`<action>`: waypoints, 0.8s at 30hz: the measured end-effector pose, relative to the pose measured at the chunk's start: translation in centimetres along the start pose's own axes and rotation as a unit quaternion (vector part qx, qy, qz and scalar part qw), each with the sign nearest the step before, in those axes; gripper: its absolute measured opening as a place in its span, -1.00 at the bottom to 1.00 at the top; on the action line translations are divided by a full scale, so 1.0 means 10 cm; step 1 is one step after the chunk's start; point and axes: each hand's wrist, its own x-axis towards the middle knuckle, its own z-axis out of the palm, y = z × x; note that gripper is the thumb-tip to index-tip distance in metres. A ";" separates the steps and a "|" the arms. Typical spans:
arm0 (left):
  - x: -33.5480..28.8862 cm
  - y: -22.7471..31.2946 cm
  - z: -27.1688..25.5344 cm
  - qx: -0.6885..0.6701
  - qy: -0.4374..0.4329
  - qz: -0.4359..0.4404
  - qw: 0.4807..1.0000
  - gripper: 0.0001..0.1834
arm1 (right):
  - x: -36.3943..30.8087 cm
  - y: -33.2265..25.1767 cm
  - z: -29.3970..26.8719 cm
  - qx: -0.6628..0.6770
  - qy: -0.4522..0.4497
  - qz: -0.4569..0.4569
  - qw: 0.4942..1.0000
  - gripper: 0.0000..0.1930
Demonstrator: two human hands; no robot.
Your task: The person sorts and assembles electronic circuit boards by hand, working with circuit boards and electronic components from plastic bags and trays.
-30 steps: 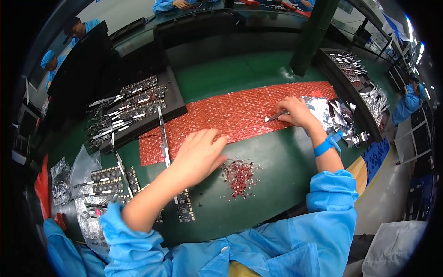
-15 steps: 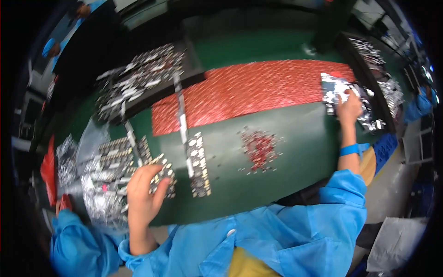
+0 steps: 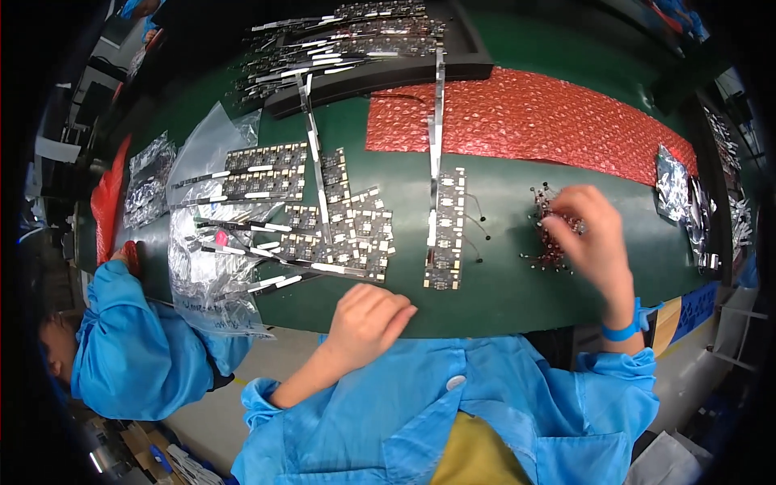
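- The right hand [image 3: 596, 238] bends over a pile of tiny red and black parts [image 3: 551, 254]; I cannot tell if it pinches one.
- The left hand [image 3: 368, 323] curls by the near edge of the green tabletop [image 3: 501, 303]; I cannot tell if it holds anything.
- A long dark board [image 3: 444, 234] lies left of the pile, with three thin wires on its right side.
- More boards [image 3: 364, 234] lie near the left hand.
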 end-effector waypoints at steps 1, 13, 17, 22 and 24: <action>-0.02 -0.01 0.03 -0.012 -0.012 0.009 1.000 -0.88 | 0.01 -0.07 0.07 0.031 -0.042 0.043 0.998 -0.86; 0.62 -0.14 0.14 0.179 -0.029 0.032 0.983 -0.75 | 0.58 -0.05 0.73 -0.086 -0.130 0.108 0.982 -0.68; 0.72 -0.21 0.19 0.192 -0.055 -0.004 0.980 -0.64 | 0.61 -0.03 0.77 -0.055 -0.154 0.144 0.976 -0.71; 0.75 -0.25 0.17 0.198 -0.044 -0.030 0.979 -0.53 | 0.62 -0.10 0.73 -0.020 -0.136 0.167 0.976 -0.70; 0.75 -0.25 0.16 0.204 -0.055 -0.041 0.977 -0.51 | 0.58 -0.07 0.72 -0.034 -0.137 0.153 0.978 -0.67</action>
